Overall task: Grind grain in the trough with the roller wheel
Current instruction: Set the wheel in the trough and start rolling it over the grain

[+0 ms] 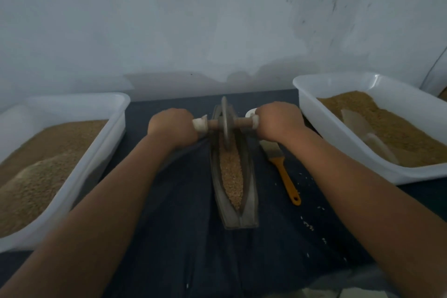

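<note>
A narrow, boat-shaped dark trough (249,210) lies lengthwise on the dark cloth in front of me. Tan grain (232,176) fills its groove. The thin metal roller wheel (226,123) stands upright in the far part of the trough, on a wooden axle with white-wrapped ends. My left hand (173,126) grips the left end of the axle. The axle's right end is gripped by my right hand (278,123). Both arms reach forward, stretched out.
A white plastic tub (79,172) of grain sits at the left. Another white tub (338,143) at the right holds grain and a pale scoop (362,133). A brush with an orange handle (286,179) lies right of the trough. Loose grains dot the cloth. A wall stands close behind.
</note>
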A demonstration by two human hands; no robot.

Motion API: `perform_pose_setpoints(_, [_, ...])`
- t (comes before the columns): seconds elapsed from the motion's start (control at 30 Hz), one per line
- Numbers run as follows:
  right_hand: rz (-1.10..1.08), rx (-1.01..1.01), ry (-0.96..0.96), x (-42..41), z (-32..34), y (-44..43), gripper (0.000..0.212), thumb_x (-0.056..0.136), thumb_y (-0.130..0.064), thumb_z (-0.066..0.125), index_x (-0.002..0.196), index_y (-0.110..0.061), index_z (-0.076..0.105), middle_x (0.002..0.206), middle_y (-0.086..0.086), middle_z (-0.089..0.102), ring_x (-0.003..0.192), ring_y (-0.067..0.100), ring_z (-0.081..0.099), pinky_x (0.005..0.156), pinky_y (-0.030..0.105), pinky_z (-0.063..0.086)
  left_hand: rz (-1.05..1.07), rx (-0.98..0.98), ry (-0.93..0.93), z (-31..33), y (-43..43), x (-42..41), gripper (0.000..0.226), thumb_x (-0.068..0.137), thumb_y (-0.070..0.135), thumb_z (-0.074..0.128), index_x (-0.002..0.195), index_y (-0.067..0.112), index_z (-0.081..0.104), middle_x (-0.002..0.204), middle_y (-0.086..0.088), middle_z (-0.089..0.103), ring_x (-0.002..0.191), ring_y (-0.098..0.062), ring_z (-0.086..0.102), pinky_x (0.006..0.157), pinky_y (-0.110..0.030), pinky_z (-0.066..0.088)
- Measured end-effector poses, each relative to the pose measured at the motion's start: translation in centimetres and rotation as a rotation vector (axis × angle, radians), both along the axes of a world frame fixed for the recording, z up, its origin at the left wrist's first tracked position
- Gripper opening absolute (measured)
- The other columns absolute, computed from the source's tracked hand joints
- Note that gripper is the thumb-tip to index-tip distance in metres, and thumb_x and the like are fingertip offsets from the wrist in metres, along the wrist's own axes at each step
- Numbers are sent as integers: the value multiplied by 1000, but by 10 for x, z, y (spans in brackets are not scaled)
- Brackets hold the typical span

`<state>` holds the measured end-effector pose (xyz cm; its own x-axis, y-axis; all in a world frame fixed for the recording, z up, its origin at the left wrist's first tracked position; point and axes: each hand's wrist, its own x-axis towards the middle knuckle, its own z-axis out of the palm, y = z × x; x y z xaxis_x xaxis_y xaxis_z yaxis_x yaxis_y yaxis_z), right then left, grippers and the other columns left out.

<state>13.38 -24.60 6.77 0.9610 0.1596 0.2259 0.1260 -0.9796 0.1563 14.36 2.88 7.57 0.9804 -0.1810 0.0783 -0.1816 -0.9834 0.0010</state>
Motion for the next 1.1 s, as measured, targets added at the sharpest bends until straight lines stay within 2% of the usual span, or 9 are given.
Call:
perform_pose_setpoints(0.13, [55,17,160,-29,9,-2,19,87,-41,62,72,-30,60,67,-6,62,61,13,60,57,33,52,-91,-2,182,-8,15,-40,19,78,44,64,75,26,60,83,6,68,75,-19,65,71,-35,57])
perform_pose_setpoints(0.27, [82,38,670,-89,15,-14,8,84,-39,68,83,-31,69,76,-3,72,69,14,71,56,29,52,-208,56,250,-11,34,-100,21,65,48,54,68,28,58,62,12,59,57,-3,56,49,-24,38])
perform_pose_setpoints(0.33, [80,111,747,-100,13,-17,8,81,-42,70,83,-34,67,78,-2,72,71,13,71,62,34,56,-226,104,229,-9,33,-105,20,64,49,54,64,29,55,58,12,55,54,-1,52,47,-23,33])
perform_pose_setpoints(0.4, [64,103,627,-93,7,-15,13,85,-46,67,80,-35,63,75,-4,69,67,10,67,59,35,55,-219,135,170,-7,25,-90,20,68,47,56,64,29,53,62,12,56,58,-6,55,51,-25,38])
perform_pose_setpoints(0.57, [30,48,-6,-31,-1,2,28,90,-41,56,66,-29,52,61,-7,54,55,11,50,51,29,35,-29,55,38,1,5,-20,20,80,42,65,82,23,67,79,5,64,72,-20,63,67,-35,52])
perform_pose_setpoints(0.73, [46,5,75,-27,10,3,24,89,-40,60,68,-29,57,65,-6,60,59,14,57,53,31,43,-53,-5,87,-6,9,-35,17,81,40,65,79,23,64,83,4,68,75,-21,65,67,-35,52])
perform_pose_setpoints(0.93, [110,46,527,-96,4,-21,21,77,-54,60,73,-34,65,65,-8,66,57,5,63,49,25,40,-215,60,65,-22,36,-105,19,66,50,54,66,31,51,63,12,55,58,-9,54,54,-28,40])
perform_pose_setpoints(1.0, [101,52,459,-88,3,-19,23,81,-54,63,71,-34,63,63,-9,64,57,3,60,49,26,39,-191,67,73,-21,31,-94,20,69,50,57,66,30,53,64,12,56,58,-8,54,53,-28,39])
perform_pose_setpoints(1.1, [89,34,94,-54,-7,-6,30,91,-50,58,68,-30,55,62,-8,56,57,8,53,50,29,35,-76,36,82,-16,17,-50,20,76,45,63,72,27,59,77,8,64,71,-19,64,63,-32,49])
